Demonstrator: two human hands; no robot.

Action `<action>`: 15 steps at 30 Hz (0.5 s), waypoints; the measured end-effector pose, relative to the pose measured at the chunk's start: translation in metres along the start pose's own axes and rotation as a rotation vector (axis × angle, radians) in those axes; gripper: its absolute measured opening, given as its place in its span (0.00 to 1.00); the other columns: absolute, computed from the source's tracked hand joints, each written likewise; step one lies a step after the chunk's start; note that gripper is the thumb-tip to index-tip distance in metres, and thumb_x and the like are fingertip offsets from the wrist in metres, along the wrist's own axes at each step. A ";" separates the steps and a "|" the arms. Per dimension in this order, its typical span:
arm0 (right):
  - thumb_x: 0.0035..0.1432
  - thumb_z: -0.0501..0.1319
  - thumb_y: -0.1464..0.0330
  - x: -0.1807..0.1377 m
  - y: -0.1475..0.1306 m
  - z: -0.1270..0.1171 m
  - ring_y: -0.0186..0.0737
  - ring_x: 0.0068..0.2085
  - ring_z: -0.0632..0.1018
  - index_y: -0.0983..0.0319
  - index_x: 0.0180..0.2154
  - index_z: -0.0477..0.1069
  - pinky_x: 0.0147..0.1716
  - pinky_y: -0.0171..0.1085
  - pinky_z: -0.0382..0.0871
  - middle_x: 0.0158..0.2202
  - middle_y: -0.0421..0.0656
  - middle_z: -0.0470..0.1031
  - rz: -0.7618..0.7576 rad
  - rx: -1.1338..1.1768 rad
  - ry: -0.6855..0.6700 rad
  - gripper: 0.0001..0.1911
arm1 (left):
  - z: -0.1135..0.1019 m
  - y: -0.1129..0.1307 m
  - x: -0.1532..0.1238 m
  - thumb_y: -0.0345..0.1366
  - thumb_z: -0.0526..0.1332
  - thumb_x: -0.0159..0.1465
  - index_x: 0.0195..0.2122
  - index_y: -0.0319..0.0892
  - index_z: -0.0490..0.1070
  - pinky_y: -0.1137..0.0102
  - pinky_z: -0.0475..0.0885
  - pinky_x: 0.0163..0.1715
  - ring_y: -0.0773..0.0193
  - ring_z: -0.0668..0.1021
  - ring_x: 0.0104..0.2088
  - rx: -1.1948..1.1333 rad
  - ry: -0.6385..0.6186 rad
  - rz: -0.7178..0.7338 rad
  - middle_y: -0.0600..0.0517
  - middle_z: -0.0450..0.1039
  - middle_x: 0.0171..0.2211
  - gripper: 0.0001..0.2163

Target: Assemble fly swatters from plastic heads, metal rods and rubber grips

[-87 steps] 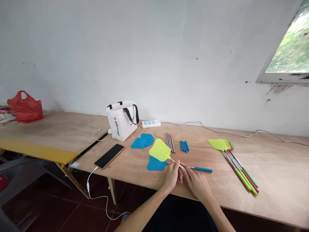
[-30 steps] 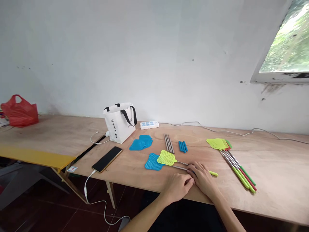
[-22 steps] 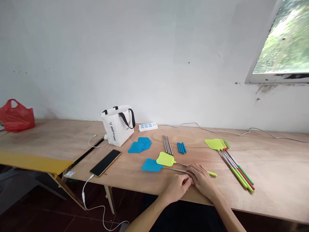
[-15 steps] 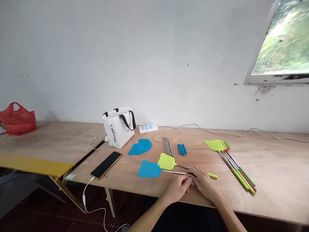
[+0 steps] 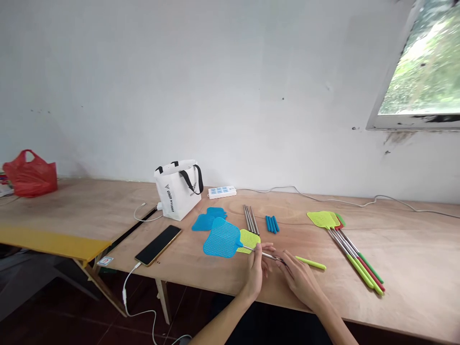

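A blue fly swatter (image 5: pixel 223 238) is raised a little off the table, its head pointing left. My left hand (image 5: pixel 254 274) has its thumb against the metal rod near the head, with the fingers behind it. The far end of the rod is under the fingers of my right hand (image 5: pixel 302 279), which hide the grip. Beneath, a yellow-green fly swatter (image 5: pixel 311 262) lies on the table, partly covered by the blue head and my hands. Behind it are several metal rods (image 5: pixel 250 220), several blue handles (image 5: pixel 272 224) and loose blue swatter heads (image 5: pixel 203 222).
On the right lie several finished-looking swatters (image 5: pixel 354 258) in yellow-green, red and green. A phone (image 5: pixel 158 245) on a cable is at left, near a white bag (image 5: pixel 178 194) and a power strip (image 5: pixel 222 192). A red plastic bag (image 5: pixel 30 177) stands far left.
The blue fly swatter has come up off the table, tilting its head. My left hand has moved from beside my right hand to the rod, its fingers opening out around it.
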State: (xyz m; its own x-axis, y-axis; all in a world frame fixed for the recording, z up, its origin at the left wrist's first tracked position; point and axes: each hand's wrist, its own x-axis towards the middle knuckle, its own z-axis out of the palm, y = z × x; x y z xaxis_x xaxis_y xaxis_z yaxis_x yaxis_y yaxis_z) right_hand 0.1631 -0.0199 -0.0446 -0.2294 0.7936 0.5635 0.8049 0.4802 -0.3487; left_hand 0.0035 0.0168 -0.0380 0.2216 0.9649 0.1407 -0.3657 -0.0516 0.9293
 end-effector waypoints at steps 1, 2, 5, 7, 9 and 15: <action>0.75 0.45 0.60 0.001 -0.005 0.001 0.41 0.42 0.83 0.53 0.53 0.72 0.37 0.35 0.74 0.47 0.44 0.80 -0.006 -0.027 -0.002 0.19 | 0.001 0.002 -0.001 0.66 0.55 0.64 0.46 0.39 0.78 0.76 0.62 0.16 0.69 0.73 0.23 -0.024 0.002 0.001 0.43 0.78 0.41 0.33; 0.76 0.44 0.60 0.002 -0.010 0.002 0.41 0.40 0.83 0.53 0.53 0.72 0.35 0.34 0.73 0.47 0.43 0.81 -0.004 -0.061 0.004 0.19 | 0.002 0.004 -0.002 0.66 0.55 0.64 0.44 0.39 0.78 0.75 0.63 0.17 0.68 0.73 0.23 -0.043 0.012 0.011 0.43 0.79 0.40 0.32; 0.76 0.44 0.59 0.004 -0.022 0.005 0.39 0.34 0.83 0.53 0.51 0.74 0.27 0.32 0.67 0.42 0.43 0.82 0.011 -0.173 0.047 0.20 | 0.004 0.007 -0.005 0.64 0.56 0.65 0.37 0.39 0.75 0.73 0.67 0.21 0.66 0.75 0.25 -0.074 0.104 0.084 0.44 0.79 0.36 0.29; 0.76 0.45 0.59 0.005 -0.027 0.006 0.39 0.31 0.82 0.53 0.50 0.75 0.25 0.32 0.63 0.40 0.43 0.83 0.012 -0.224 0.066 0.20 | 0.006 0.008 -0.006 0.63 0.56 0.66 0.33 0.40 0.73 0.69 0.72 0.29 0.62 0.78 0.29 -0.085 0.194 0.130 0.46 0.79 0.34 0.27; 0.76 0.45 0.60 0.005 -0.032 0.006 0.40 0.30 0.81 0.54 0.49 0.75 0.23 0.33 0.61 0.38 0.44 0.83 0.021 -0.263 0.077 0.20 | 0.007 0.010 -0.008 0.62 0.54 0.67 0.31 0.42 0.71 0.64 0.75 0.41 0.57 0.80 0.36 -0.088 0.252 0.159 0.46 0.79 0.33 0.26; 0.75 0.44 0.60 0.006 -0.035 -0.006 0.39 0.26 0.79 0.55 0.44 0.75 0.21 0.34 0.55 0.31 0.44 0.82 0.018 -0.331 0.061 0.21 | 0.008 0.028 -0.005 0.59 0.53 0.69 0.29 0.44 0.68 0.58 0.71 0.52 0.51 0.81 0.44 -0.083 0.158 0.211 0.46 0.80 0.33 0.24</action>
State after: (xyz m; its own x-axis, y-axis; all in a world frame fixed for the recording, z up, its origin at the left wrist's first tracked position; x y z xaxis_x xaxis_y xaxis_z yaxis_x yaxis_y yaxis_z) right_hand 0.1364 -0.0340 -0.0247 -0.1882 0.7722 0.6068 0.9450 0.3107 -0.1023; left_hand -0.0009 0.0086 -0.0097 -0.0088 0.9637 0.2670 -0.4631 -0.2406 0.8530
